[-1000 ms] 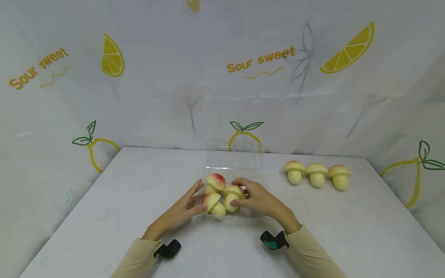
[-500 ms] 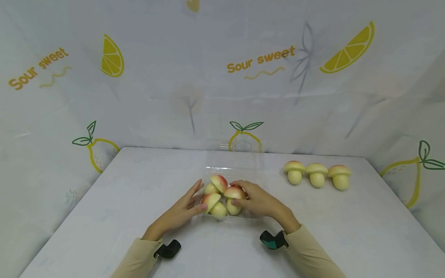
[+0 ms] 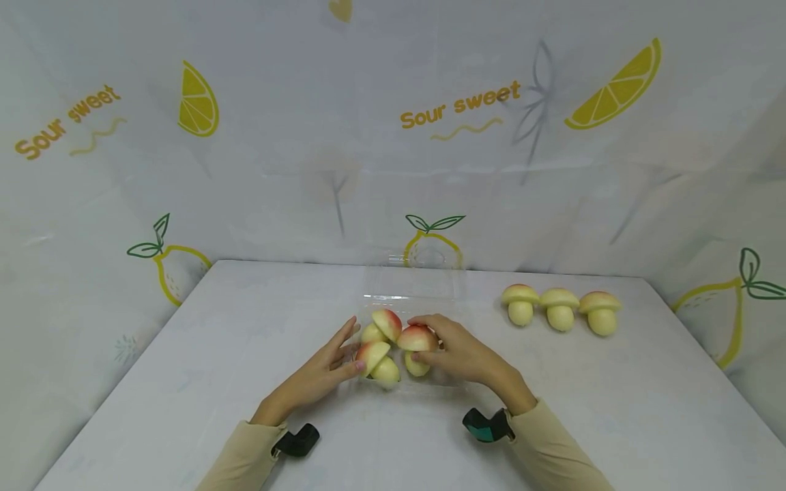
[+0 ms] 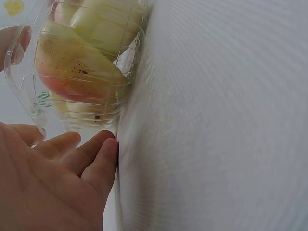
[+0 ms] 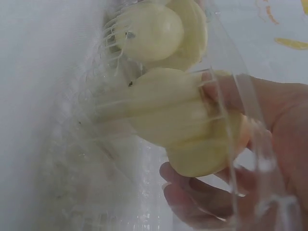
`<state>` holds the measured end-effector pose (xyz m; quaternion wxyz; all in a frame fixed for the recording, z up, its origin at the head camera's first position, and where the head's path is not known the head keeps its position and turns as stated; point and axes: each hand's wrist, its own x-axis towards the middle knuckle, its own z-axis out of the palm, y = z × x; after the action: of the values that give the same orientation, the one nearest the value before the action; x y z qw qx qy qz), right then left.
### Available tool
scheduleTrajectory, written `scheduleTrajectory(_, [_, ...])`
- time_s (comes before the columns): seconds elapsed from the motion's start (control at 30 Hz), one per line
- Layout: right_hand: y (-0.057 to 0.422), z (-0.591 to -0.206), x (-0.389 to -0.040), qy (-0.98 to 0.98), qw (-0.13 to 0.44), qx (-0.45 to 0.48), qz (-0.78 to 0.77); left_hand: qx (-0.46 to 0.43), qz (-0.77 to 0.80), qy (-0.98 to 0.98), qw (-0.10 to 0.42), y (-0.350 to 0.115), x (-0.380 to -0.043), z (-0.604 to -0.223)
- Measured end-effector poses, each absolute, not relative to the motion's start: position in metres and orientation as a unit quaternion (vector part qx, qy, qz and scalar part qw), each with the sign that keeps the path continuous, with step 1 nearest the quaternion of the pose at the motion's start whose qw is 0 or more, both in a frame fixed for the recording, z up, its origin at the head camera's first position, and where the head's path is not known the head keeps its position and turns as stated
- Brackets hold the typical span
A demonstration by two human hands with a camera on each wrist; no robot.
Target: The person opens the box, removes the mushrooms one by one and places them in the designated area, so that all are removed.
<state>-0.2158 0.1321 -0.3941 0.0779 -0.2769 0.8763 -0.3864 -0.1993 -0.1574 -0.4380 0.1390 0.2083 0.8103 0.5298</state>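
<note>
A clear plastic clamshell box (image 4: 130, 79) stands on the table with its lid (image 3: 411, 281) raised at the back. Inside its left half lie two yellow mushroom-shaped pieces with red-tinged caps, a back one (image 3: 388, 324) and a front one (image 3: 384, 372). My right hand (image 3: 463, 351) grips a third mushroom-shaped piece (image 3: 418, 338) within the box, thumb on its stem and fingers behind its cap. Against the box's left side rests my left hand (image 3: 319, 375), its fingers extended; in the left wrist view, fingertips (image 4: 107, 139) are right at the box's lower wall.
Three more mushroom-shaped pieces stand in a row at the back right of the white table (image 3: 552, 423): a left one (image 3: 520, 305), a middle one (image 3: 559, 309) and a right one (image 3: 600, 313). A lemon-printed curtain (image 3: 276, 136) hangs behind the table.
The right hand has tilted its mushroom-shaped piece, so more red cap shows, and shifted it slightly right. The back-left piece has tipped rightward. The left hand has stayed still.
</note>
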Motion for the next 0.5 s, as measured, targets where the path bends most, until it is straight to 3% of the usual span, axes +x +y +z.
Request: scheduleTrajectory(0.5, [0.1367, -0.3941, -0.2126, 0.872, 0.009, -0.291, -0.394, 0.207, 0.529, 0.811, 0.140, -0.1575, -0.1983, -0.4377])
